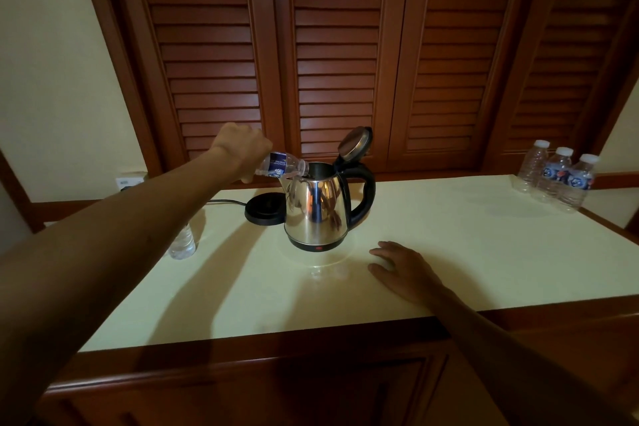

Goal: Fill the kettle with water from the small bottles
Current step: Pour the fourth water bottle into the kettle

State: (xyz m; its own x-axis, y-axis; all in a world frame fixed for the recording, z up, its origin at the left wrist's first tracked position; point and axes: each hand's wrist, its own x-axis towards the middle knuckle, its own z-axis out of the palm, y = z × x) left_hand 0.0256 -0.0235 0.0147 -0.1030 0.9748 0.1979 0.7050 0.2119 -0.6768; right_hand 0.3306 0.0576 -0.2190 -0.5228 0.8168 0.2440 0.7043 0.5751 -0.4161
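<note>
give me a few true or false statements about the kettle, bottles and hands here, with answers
1. The kettle has its lid open. True.
2. The kettle sits on its black base. False: it stands on the counter beside the base.
3. The left hand holds a small bottle tipped toward the kettle's mouth. True.
4. The right hand holds the kettle's handle. False: it rests flat on the counter, apart from the kettle.
5. Three capped bottles stand at the counter's far right. True.
6. No bottle stands on the left of the counter. False: a clear bottle shows there, partly hidden behind the left forearm.
</note>
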